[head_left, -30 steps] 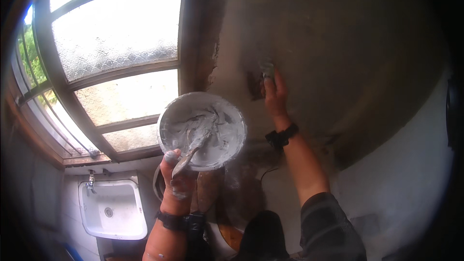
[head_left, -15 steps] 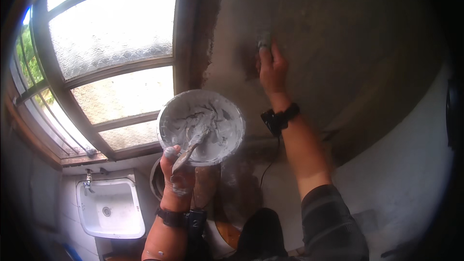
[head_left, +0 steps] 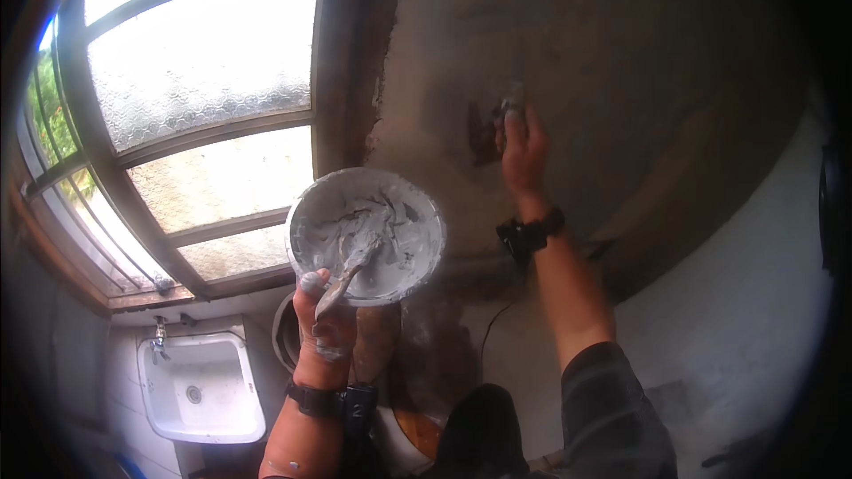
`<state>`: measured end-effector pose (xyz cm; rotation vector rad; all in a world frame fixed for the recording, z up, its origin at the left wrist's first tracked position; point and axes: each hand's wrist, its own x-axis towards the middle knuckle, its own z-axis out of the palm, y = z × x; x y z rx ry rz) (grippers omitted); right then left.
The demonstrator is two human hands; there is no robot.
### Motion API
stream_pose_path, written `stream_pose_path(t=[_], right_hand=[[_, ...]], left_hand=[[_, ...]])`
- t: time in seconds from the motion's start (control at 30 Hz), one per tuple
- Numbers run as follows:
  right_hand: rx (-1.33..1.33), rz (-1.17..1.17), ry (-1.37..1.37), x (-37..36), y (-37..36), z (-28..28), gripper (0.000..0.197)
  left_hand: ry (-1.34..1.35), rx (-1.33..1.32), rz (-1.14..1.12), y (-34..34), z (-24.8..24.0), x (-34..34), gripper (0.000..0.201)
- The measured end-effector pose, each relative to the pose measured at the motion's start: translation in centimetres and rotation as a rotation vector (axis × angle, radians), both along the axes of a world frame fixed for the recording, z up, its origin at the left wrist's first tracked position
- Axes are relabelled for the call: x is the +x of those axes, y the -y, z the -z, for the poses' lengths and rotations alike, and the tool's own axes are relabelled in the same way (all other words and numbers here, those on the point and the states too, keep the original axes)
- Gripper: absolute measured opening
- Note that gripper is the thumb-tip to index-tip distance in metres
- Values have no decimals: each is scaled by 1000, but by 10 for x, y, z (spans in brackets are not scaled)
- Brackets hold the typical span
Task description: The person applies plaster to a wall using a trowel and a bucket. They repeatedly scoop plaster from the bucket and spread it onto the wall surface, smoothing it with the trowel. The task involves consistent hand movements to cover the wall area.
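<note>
My left hand (head_left: pixel 321 324), smeared with grey paste, holds up a round, pale bowl (head_left: pixel 437 229) by its near rim. Thick grey paste (head_left: pixel 382 229) coats the inside. A tool with a wooden handle (head_left: pixel 337 293) lies in it, its far end covered in paste and its handle resting over the rim by my left thumb. My right hand (head_left: pixel 524 149) is closed at the dark plastered wall (head_left: pixel 621 115). Something small and greyish sits at its fingertips, too dim and blurred to name. Beside those fingers the wall has a darker patch.
A window with a brown frame (head_left: pixel 333 80) and textured panes stands at the left, next to the wall. Below it is a white sink (head_left: pixel 202 386) with a tap (head_left: pixel 160 337). A round vessel and a brown object sit behind my left wrist. A pale wall (head_left: pixel 728 319) curves along the right.
My right hand has moved right and slightly down along the wall. The bowl and my left hand stay nearly in place.
</note>
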<state>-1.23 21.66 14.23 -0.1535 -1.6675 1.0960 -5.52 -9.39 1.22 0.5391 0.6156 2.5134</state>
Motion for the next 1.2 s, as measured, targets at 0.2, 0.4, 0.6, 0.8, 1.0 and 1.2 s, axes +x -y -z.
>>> stream_pose_path(t=[0.2,0.4,0.6,0.8,1.0,1.2], right_hand=[[-11,73,-72,-20,-7,-5,18],[-144,36,70,7,-8,102,18],[-125,53,-2,35,-16,36,27],[123,143,-228,12,-31,-152,23],[145,197,-201,-16,-49,-166,22],[150,313,-174,-34,-69,-58,19]], left_hand=[[152,-75,14,-5,2,-4,54],[218,-108,12,-4,11,-10,53],[249,-73,117,-1,-5,-6,50],[52,-33,45,-3,4,-3,41],[107,-96,64,-5,0,-6,48],[134,-69,55,-5,-1,-3,51]])
